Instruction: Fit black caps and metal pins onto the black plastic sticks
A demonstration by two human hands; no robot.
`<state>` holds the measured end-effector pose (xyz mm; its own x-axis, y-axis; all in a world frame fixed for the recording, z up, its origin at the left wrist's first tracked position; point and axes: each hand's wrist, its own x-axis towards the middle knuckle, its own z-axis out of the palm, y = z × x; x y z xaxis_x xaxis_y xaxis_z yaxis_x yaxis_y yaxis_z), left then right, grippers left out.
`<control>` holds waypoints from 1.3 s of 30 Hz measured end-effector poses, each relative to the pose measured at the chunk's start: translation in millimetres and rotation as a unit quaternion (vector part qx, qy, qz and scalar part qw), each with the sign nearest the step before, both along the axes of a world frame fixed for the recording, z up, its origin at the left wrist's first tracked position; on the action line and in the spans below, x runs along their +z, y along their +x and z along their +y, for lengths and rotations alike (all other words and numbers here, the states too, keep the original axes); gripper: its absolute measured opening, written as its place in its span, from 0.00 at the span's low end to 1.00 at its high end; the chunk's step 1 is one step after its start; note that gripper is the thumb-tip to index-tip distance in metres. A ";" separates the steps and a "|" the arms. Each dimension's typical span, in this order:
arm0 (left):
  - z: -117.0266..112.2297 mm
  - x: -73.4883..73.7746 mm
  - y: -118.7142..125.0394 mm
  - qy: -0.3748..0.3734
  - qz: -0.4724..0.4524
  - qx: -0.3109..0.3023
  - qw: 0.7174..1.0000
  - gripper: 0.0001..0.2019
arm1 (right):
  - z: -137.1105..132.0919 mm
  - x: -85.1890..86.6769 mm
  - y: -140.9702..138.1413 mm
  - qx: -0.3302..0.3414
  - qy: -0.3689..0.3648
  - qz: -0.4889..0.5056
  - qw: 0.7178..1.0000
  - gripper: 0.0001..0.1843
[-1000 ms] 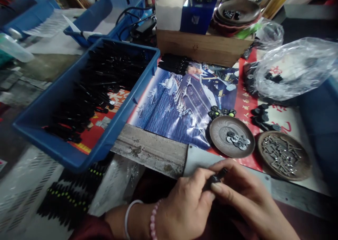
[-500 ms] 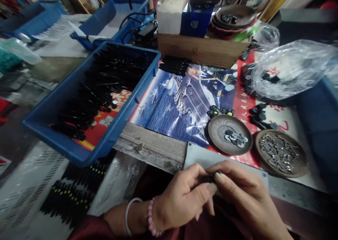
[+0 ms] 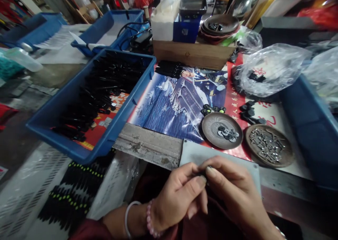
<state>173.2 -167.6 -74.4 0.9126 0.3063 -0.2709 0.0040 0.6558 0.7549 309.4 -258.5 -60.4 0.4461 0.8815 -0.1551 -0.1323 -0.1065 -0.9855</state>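
Observation:
My left hand (image 3: 179, 194) and my right hand (image 3: 232, 187) meet fingertip to fingertip over my lap, at the front edge of the bench. Both pinch a small black part (image 3: 204, 174); most of it is hidden by the fingers, so its kind cannot be made out. Just beyond the hands lies a grey metal plate (image 3: 192, 153). A brown dish (image 3: 208, 127) behind it holds small grey and black discs. To its right, another brown dish (image 3: 287, 155) carries many metal pins or screws (image 3: 269, 143).
A blue tray (image 3: 126, 116) of long black parts stands at left. Below it, a white crate (image 3: 47, 162) holds black pieces with yellow-green marks. Small black wheels (image 3: 212, 109) sit behind the dishes. A plastic bag (image 3: 271, 71) and a blue bin (image 3: 308, 127) flank the right.
The camera view has shifted slightly, so the dishes and bag appear farther left. Both hands keep their pinch on the small black part, with fingers slightly repositioned.

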 end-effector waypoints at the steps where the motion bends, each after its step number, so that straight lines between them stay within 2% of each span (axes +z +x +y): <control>1: 2.0 0.8 -0.2 -0.001 0.002 -0.007 1.000 0.15 | 1.0 -0.6 0.4 0.003 -0.003 -0.004 1.000 0.11; 6: 12.2 1.5 -3.5 -0.008 0.044 -0.045 0.998 0.15 | 3.9 -1.5 5.8 0.032 -0.043 -0.026 0.998 0.15; 10: 17.5 -2.9 -7.2 0.001 0.073 -0.062 0.995 0.18 | -5.0 -0.3 13.5 0.027 -0.036 -0.172 0.984 0.06; 11: 19.2 -3.8 -7.6 0.005 0.079 -0.070 0.994 0.20 | -7.4 0.9 15.7 0.047 -0.032 -0.221 0.974 0.08; 13: 22.9 -5.1 -7.6 0.012 0.097 -0.088 0.991 0.22 | -9.4 5.0 19.4 0.116 -0.012 -0.314 0.942 0.16; 15: 27.0 -5.8 -7.0 0.010 0.120 -0.105 0.987 0.26 | -6.1 10.9 20.9 0.200 0.013 -0.392 0.898 0.20; 18: 33.4 -6.3 -8.1 0.014 0.140 -0.134 0.981 0.31 | 6.4 21.9 17.4 0.282 0.035 -0.486 0.826 0.16; 21: 41.1 -4.7 -13.4 0.061 0.130 -0.149 0.978 0.32 | 22.2 32.5 9.8 0.299 0.051 -0.569 0.764 0.08; 24: 54.9 1.5 -22.4 0.087 0.119 -0.132 0.980 0.33 | 41.7 40.4 10.2 0.306 0.090 -0.627 0.711 0.08; 26: 69.8 7.2 -28.7 0.075 0.104 -0.087 0.988 0.34 | 59.6 43.6 21.5 0.331 0.102 -0.646 0.680 0.12; 28: 88.1 11.5 -33.7 0.091 0.087 0.020 0.992 0.33 | 82.4 45.2 42.0 0.343 0.087 -0.660 0.663 0.14; 29: 97.3 12.1 -35.3 0.119 0.084 0.094 0.985 0.32 | 95.6 45.4 54.4 0.334 0.060 -0.665 0.666 0.13; 31: 112.7 8.6 -36.1 0.198 0.092 0.246 0.944 0.29 | 125.2 44.9 79.6 0.286 -0.023 -0.665 0.689 0.08; 33: 121.6 -1.3 -34.2 0.262 0.104 0.353 0.892 0.26 | 158.0 42.7 101.1 0.235 -0.098 -0.660 0.707 0.03; 35: 123.6 -15.2 -30.8 0.289 0.114 0.401 0.862 0.22 | 192.3 37.6 116.3 0.206 -0.135 -0.664 0.706 0.02; 39: 118.4 -40.6 -25.5 0.292 0.134 0.409 0.854 0.20 | 255.0 17.7 132.2 0.167 -0.181 -0.683 0.688 0.04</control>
